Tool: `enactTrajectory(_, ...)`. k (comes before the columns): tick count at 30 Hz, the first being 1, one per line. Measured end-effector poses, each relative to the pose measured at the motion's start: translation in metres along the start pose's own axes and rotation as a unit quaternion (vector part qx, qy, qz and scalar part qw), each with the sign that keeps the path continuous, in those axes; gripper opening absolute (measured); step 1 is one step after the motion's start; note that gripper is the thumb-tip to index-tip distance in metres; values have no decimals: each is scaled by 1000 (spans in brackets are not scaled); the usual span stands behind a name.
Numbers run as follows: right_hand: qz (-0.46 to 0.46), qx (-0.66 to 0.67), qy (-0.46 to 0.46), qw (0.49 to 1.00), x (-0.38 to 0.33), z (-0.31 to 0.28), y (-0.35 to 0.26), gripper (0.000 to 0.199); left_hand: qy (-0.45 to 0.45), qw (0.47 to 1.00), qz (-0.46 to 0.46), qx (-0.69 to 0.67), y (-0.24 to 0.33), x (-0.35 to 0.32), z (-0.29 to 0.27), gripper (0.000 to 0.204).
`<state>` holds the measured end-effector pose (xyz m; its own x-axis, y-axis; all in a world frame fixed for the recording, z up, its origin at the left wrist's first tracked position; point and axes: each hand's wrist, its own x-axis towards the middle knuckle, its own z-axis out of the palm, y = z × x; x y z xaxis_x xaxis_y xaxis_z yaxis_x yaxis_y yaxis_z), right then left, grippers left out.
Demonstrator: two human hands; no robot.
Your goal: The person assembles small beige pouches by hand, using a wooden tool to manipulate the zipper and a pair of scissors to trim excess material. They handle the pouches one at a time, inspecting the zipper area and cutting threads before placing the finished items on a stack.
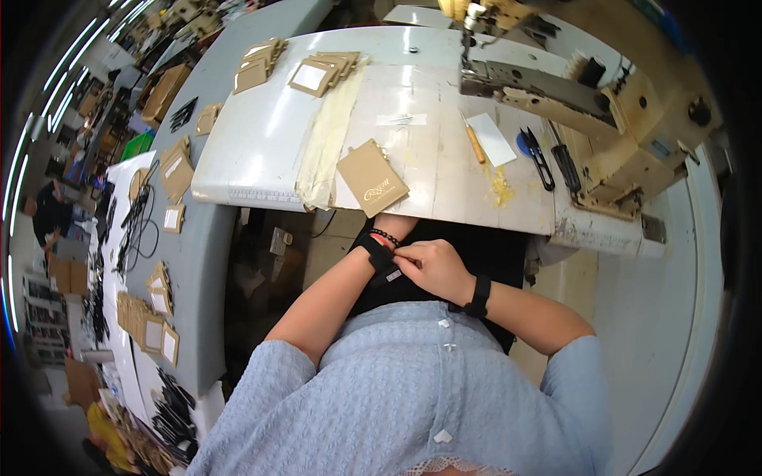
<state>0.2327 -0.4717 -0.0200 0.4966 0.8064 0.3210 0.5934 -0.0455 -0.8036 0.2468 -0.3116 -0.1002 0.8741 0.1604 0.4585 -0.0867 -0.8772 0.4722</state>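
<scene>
My right hand [438,268] is closed at my left wrist, its thumb and fingertips pinching the edge of a black wrist strap [376,252]. A pale label shows near the strap's loose-looking end, below the fingers. Above the strap, a dark bead bracelet and a red band circle the same wrist. My left hand [401,225] reaches to the table's front edge, where its fingers are hidden. Just beyond it, a tan rectangular piece with light lettering [371,178] lies on the white table [432,190], slightly over the edge. Another black band [478,297] sits on my right wrist.
A sewing machine [603,111] stands at the right. Near it lie black thread snips [537,159], an orange-handled tool [475,141], a white card [491,139] and yellow scraps. Tan pieces [324,73] are stacked at the far left; more rest on the grey side table [202,278].
</scene>
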Motion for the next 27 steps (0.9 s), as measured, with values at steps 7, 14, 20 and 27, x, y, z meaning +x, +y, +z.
enactTrajectory(7,95,29,-67,993,8,-9,-8,13,3,1000,6,23,-12,-2,4,29)
enactTrajectory(14,-81,-94,-16,992,4,1,15,18,13,999,10,40,-22,-8,11,28)
enactTrajectory(20,-93,-125,-49,987,0,-1,22,23,-14,991,1,132,-12,-10,14,28)
enactTrajectory(27,-112,-132,42,984,-2,3,23,15,-40,997,-25,54,-9,-5,8,29)
